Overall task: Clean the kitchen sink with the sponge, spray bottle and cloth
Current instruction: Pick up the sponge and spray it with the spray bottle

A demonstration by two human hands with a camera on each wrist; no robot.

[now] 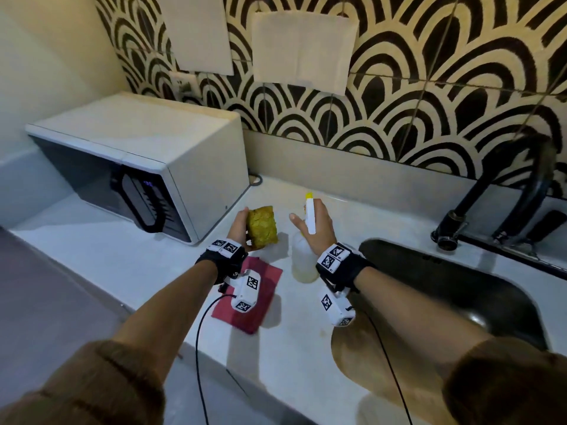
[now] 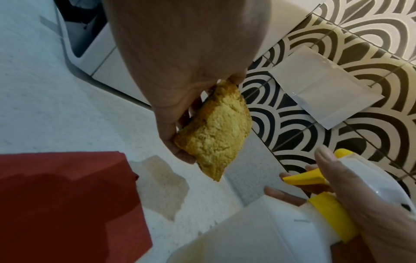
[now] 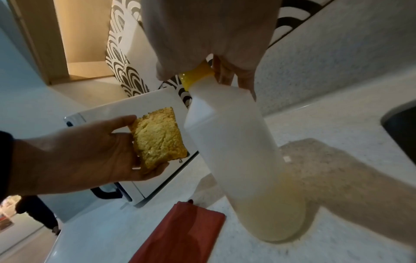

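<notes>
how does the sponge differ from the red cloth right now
The sponge is yellow-green, thick and rough-surfaced; the red cloth is thin, smooth and folded flat. The sponge is held off the counter in the left hand; the cloth lies on the counter, touched by neither hand. The sponge shows the smaller face, the cloth the larger. Both are left of the spray bottle, which the right hand grips.
</notes>
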